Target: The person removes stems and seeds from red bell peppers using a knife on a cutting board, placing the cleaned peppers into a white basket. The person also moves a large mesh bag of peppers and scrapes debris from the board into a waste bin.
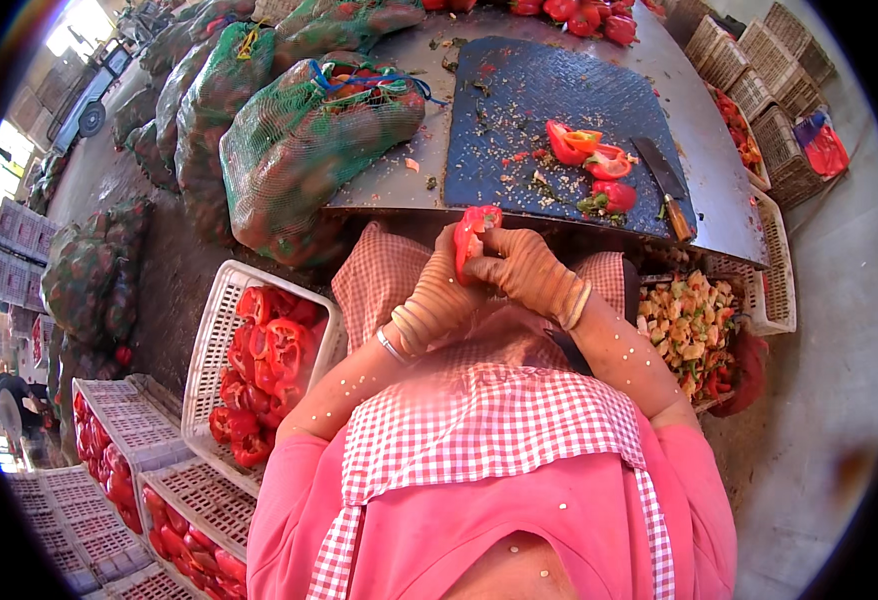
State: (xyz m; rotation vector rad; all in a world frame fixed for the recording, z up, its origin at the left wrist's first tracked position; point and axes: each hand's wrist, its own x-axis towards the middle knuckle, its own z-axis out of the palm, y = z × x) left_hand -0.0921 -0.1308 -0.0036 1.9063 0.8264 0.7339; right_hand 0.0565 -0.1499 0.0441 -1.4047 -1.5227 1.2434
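Both my hands wear brown-orange work gloves and meet just in front of the table edge. My left hand (445, 294) grips a piece of red bell pepper (468, 238) with its cut side facing right. The fingers of my right hand (530, 268) press into that same piece at its opened side. On the blue mat (499, 97) lie cut red pepper pieces (570, 144), a red pepper part with a green stem (613, 196) and scattered seeds. A cleaver-type knife (664, 180) with a wooden handle rests at the mat's right side.
A white plastic crate (217, 337) of cut peppers stands at my left. Low on my right is a container of pepper cores (686, 322). Green mesh sacks (311, 150) of peppers lean at the table's left. Whole red peppers (585, 16) lie at the far edge; stacked crates (761, 60) stand right.
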